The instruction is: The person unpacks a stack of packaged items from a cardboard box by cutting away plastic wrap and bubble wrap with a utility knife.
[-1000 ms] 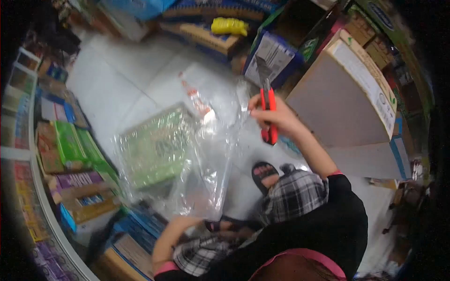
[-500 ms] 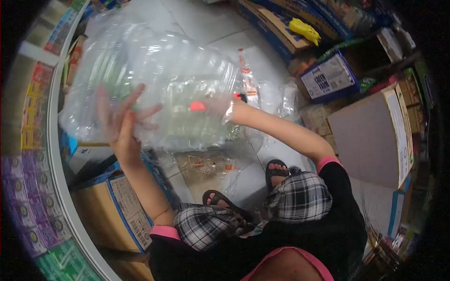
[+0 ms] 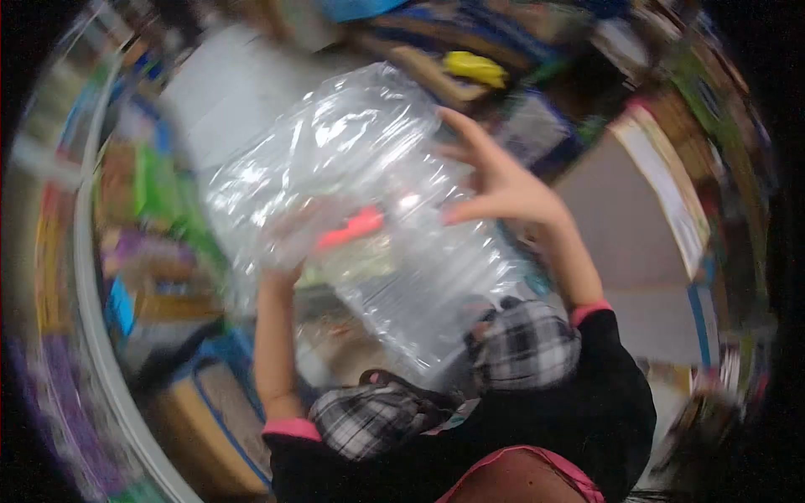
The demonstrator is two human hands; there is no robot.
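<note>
A large crinkled clear plastic wrap (image 3: 369, 126) spreads in front of my knees, slanting from upper left to lower right. Blurred and partly veiled by the film, my left hand (image 3: 298, 235) is at its left part; its fingers cannot be made out clearly. Beside those fingers is a bright red-orange object (image 3: 352, 228), too smeared to name; whether I grip it is unclear. My right hand (image 3: 503, 184) is at the wrap's right edge, fingers spread apart, the fingertips near or touching the film. Pale green shows through the plastic below the red object.
Cartons (image 3: 205, 419) stand at lower left beside a curved metal shelf edge (image 3: 92, 310). An open cardboard box (image 3: 620, 218) is on the right. A yellow item (image 3: 475, 67) lies on boxes at the upper right. White floor tiles (image 3: 243, 92) show at upper left.
The plastic has turned and shifted right, towards my knees. My right hand has come out from over or behind it, fingers spread. My left hand has moved right and up, beside the red-orange object.
</note>
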